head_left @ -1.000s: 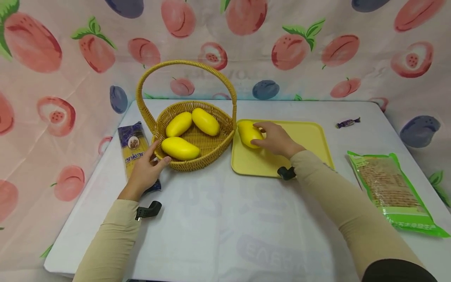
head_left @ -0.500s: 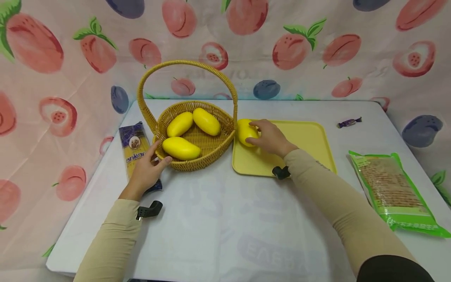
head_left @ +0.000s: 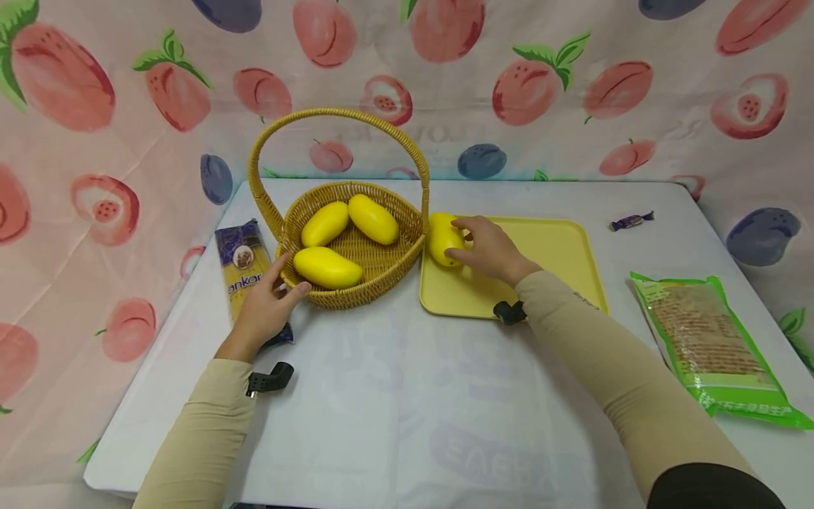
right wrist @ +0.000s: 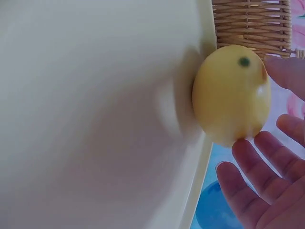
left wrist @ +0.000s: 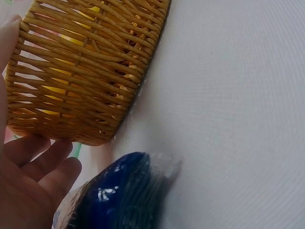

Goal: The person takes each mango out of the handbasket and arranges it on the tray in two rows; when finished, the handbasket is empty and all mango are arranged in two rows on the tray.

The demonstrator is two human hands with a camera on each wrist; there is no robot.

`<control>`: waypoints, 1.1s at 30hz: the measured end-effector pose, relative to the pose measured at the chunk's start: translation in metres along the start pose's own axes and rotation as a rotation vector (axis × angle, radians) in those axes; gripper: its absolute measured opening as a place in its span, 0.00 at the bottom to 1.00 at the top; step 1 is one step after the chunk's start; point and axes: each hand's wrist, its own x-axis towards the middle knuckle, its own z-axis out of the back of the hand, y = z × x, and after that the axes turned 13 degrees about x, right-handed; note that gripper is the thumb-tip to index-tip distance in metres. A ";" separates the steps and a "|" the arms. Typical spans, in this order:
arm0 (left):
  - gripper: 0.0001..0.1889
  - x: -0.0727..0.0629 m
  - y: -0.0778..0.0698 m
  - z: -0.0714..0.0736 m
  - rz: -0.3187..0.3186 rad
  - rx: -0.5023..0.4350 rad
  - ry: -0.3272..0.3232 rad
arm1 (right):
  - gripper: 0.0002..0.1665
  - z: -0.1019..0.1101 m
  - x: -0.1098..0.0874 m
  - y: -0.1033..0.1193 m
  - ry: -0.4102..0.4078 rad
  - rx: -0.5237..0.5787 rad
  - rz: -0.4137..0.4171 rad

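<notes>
My left hand (head_left: 266, 307) holds the front left rim of a wicker basket (head_left: 340, 300) with a tall arched handle. In the left wrist view, its thumb and fingers lie around the woven side (left wrist: 81, 81). Inside the basket lie three yellow mangoes, one of them a mango (head_left: 327, 268) near that hand. My right hand (head_left: 490, 247) pinches another mango (head_left: 440, 240) between thumb and fingers, over the left edge of a yellow tray (head_left: 509, 297). In the right wrist view, this mango (right wrist: 228, 95) shows a dark spot at its end. Whether it touches the tray I cannot tell.
A blue and yellow packet (head_left: 242, 258) lies left of the basket, partly under my left hand. At right are a green-edged bag of brown sticks (head_left: 706, 332) and a purple-wrapped candy (head_left: 631, 221). A fruit-print cloth (head_left: 439, 92) hangs behind the white table (head_left: 381, 424).
My right hand has shifted slightly left with the mango, which has turned from a slant to nearly lengthwise. The left hand and the basket stay in place.
</notes>
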 end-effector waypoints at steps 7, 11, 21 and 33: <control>0.41 0.000 0.000 0.000 0.000 0.002 0.000 | 0.39 0.001 -0.002 0.001 0.004 0.005 -0.005; 0.41 -0.001 0.000 0.000 0.001 -0.001 0.002 | 0.39 0.000 -0.001 0.001 0.007 0.015 -0.007; 0.40 -0.001 0.000 0.001 -0.007 -0.014 0.001 | 0.35 0.003 -0.002 -0.002 -0.015 0.024 0.005; 0.41 -0.001 0.001 0.000 -0.009 -0.005 -0.002 | 0.44 0.000 0.001 0.000 -0.038 0.005 -0.054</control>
